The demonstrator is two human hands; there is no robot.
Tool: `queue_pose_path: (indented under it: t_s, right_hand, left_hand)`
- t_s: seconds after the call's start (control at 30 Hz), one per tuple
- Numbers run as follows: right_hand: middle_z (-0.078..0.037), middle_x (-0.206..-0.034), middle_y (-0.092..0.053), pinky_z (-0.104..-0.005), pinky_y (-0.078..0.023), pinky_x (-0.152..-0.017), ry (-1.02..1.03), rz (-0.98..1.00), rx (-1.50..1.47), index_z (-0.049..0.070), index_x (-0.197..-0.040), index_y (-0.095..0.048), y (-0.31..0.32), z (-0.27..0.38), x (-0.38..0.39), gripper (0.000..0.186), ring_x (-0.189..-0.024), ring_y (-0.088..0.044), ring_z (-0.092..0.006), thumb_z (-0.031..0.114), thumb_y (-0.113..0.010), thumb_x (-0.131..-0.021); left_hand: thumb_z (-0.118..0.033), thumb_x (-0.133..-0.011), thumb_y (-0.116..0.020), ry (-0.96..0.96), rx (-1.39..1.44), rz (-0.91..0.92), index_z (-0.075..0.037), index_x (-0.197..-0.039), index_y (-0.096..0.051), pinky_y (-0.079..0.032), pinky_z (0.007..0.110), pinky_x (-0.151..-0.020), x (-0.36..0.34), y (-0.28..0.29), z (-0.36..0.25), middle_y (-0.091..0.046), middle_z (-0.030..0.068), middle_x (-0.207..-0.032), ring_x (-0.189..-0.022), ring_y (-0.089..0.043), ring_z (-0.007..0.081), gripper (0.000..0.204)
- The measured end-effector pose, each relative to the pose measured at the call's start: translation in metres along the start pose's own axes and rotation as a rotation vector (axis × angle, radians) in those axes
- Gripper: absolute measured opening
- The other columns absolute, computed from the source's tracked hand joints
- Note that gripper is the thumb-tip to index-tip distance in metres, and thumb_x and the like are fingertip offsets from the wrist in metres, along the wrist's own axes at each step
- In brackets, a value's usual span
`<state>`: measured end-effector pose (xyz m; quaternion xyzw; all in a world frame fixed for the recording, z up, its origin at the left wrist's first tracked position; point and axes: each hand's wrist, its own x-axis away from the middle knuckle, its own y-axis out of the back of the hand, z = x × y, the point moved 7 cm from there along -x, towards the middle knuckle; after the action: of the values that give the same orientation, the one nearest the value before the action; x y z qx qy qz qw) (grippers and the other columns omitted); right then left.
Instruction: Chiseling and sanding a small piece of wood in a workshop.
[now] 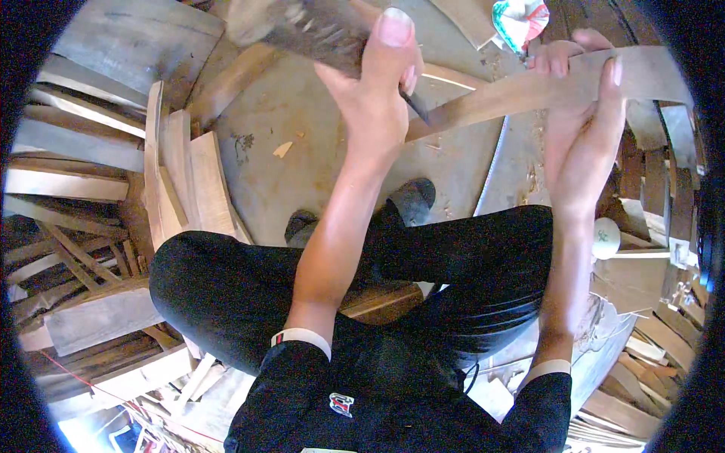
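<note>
Left hand (380,109) curled, thumb extended; right hand (589,143) clasped, thumb straight; forearms (332,241) stretched forward.

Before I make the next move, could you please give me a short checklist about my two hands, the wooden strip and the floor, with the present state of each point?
1. Right hand grips the wooden strip: ok, thumb in front, fingers curled over its upper edge.
2. Left hand holds the dark brown object: ok, though the object is blurred.
3. Dark thin tip by the left hand touches the strip: cannot tell.
4. Right fingers apart from that tip: ok, a length of strip lies between.
5. Floor free of scraps: not ok, a small wood chip lies there.
</note>
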<state>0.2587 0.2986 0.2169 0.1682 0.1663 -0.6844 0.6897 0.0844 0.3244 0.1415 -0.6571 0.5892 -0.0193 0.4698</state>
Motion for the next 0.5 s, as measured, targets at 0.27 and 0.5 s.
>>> queue_pose_path:
  t_s: [0.27,0.5]
  right_hand:
    - [-0.001,-0.069,-0.03,-0.0285,-0.034,-0.061,0.08,0.15,-0.233,0.007,-0.083,-0.039,-0.001,-0.001,0.005,0.035,-0.062,-0.03,-0.0119,0.035,-0.035,-0.102]
    - [0.001,-0.067,-0.025,-0.0328,-0.031,-0.066,-0.005,0.268,-0.202,0.012,-0.081,-0.033,-0.011,0.004,0.013,0.045,-0.062,-0.026,-0.0128,0.055,-0.033,-0.097]
  left_hand:
    - [-0.051,-0.091,-0.053,0.202,0.206,-0.149,-0.012,-0.068,-0.041,-0.025,0.023,-0.043,-0.005,0.018,-0.005,-0.036,-0.004,-0.054,-0.044,-0.032,0.0067,0.047]
    - [-0.071,-0.079,-0.054,0.031,0.303,0.251,-0.015,-0.063,-0.044,-0.025,0.02,-0.041,-0.028,-0.006,-0.108,-0.034,-0.0077,-0.05,-0.042,-0.031,0.0045,0.059]
